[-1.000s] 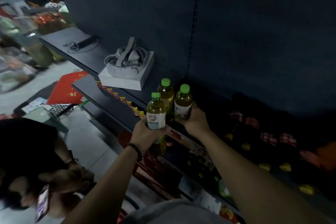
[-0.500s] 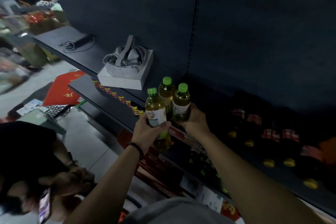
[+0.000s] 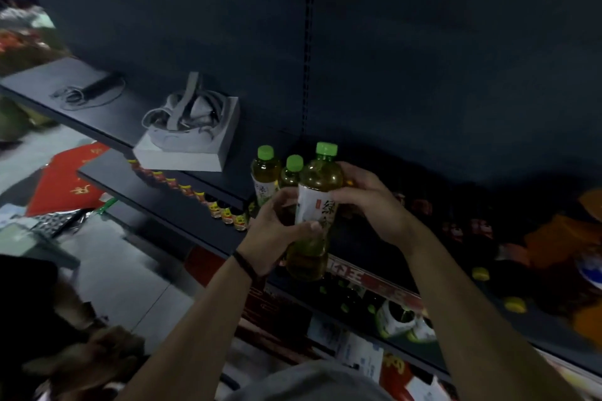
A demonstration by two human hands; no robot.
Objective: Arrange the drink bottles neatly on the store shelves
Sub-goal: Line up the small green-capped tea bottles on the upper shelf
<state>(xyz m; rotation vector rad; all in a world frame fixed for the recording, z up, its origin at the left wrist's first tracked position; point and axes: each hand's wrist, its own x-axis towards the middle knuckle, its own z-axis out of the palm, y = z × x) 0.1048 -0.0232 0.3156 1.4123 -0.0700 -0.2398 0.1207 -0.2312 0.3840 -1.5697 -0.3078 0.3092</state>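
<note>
Left hand (image 3: 273,234) pinches the green tea bottle (image 3: 317,179) at its white label, and the right hand (image 3: 368,202) curls round its shoulder. The bottle is smooth clear plastic holding yellow-green liquid, with a bright green cap. It is held near the front edge of the dark shelf (image 3: 182,212), just in front of two matching bottles (image 3: 265,172) standing there.

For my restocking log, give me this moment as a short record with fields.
held item: green-capped tea bottle, near upright
left hand: grips its lower half, thumb across the label
right hand: grips its upper half from the right
behind it: two more green-capped bottles, standing
further left: headset on a white box
</note>
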